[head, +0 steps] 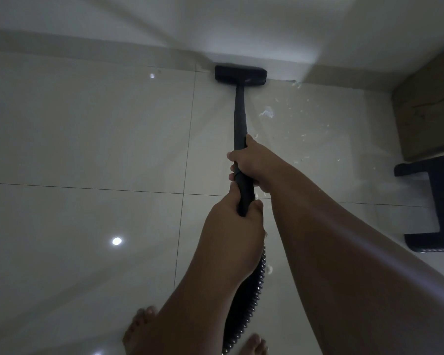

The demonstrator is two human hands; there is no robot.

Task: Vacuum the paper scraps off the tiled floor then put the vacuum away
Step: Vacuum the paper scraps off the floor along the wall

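A black vacuum wand (239, 116) runs from my hands to its flat black floor head (240, 74), which rests against the base of the white wall. My right hand (251, 163) grips the wand higher up; my left hand (235, 226) grips it lower, where the ribbed hose (246, 303) begins. White paper scraps (267, 112) and small bits (303, 135) lie on the pale tiled floor (87, 139) to the right of the wand. One scrap (269, 269) shows beside the hose.
A brown cardboard box (428, 108) stands against the wall at the right. A black piece of furniture (441, 201) sits in front of it at the right edge. My bare feet (141, 326) are at the bottom. Ceiling lights reflect on the tiles at the left.
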